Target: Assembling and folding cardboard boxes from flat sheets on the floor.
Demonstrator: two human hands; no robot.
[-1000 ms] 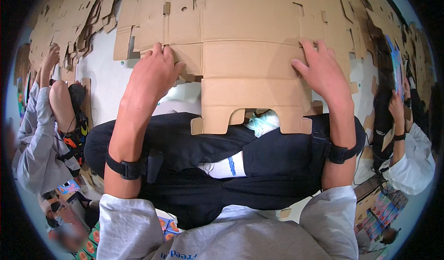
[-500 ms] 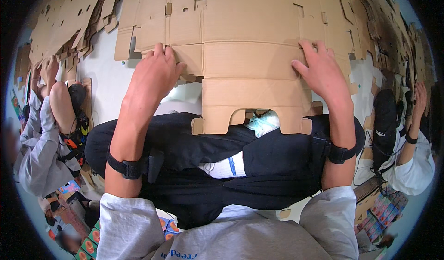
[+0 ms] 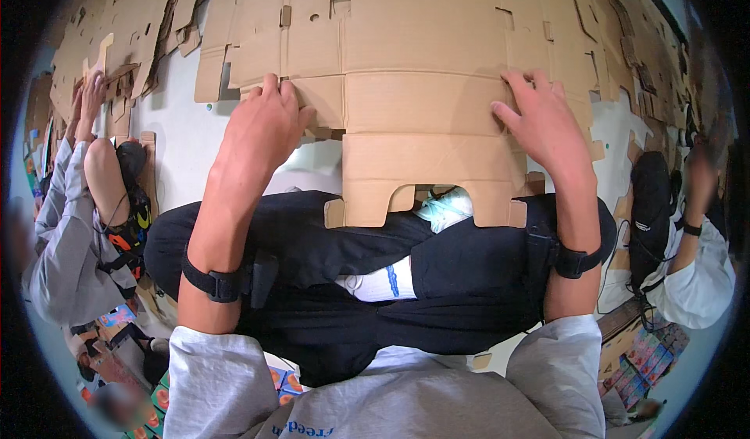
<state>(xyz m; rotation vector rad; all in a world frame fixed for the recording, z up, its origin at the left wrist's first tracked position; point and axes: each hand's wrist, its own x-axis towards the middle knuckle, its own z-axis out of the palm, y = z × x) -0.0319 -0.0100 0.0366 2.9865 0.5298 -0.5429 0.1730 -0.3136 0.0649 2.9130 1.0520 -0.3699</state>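
A large flat sheet of brown cardboard (image 3: 426, 29) lies in front of me, with creases, slots and cut-outs. Its narrower near flap (image 3: 430, 162) reaches over my folded legs and ends in a notched edge. On the left side panel rests my left hand (image 3: 264, 123), palm down, its fingertips by the cross crease and the thumb apart. My right hand (image 3: 545, 119) lies palm down on the right side panel, fingers stretched towards the same crease, thumb pointing inward. Both hands are open and grasp nothing; some fingertips are partly hidden.
More cut cardboard (image 3: 113, 17) is piled at the left, and another stack (image 3: 652, 56) at the right. A co-worker's hands (image 3: 87, 99) touch the left pile; a second person (image 3: 691, 259) sits at the right. Colourful boxes (image 3: 641, 357) lie behind.
My hands and the cardboard sheet have hardly moved. The left co-worker's hands have shifted, with a small cardboard piece now above them. The right person's hand has moved lower and is blurred.
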